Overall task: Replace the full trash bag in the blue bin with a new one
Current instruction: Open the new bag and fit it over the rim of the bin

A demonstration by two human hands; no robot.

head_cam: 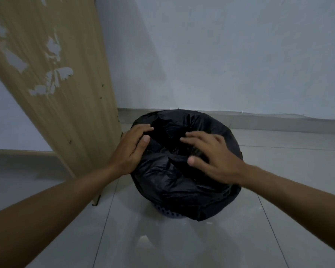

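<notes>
A black trash bag (174, 182) lines a round bin and is folded over its rim, covering nearly all of it. Only a small strip of the blue bin (168, 213) with perforated holes shows below the bag's front edge. My left hand (132, 149) rests flat on the bag at the bin's left rim, fingers spread and curled slightly inward. My right hand (211, 153) lies on the bag near the middle and right of the opening, fingers apart. Neither hand visibly grips the plastic. The inside of the bag is dark and its contents are hidden.
A tall wooden panel (52, 80) with peeled patches stands just left of the bin, its foot close to the bin's side. A pale wall (230, 55) and skirting run right behind the bin. Grey tiled floor (182, 244) extends in front and to the right.
</notes>
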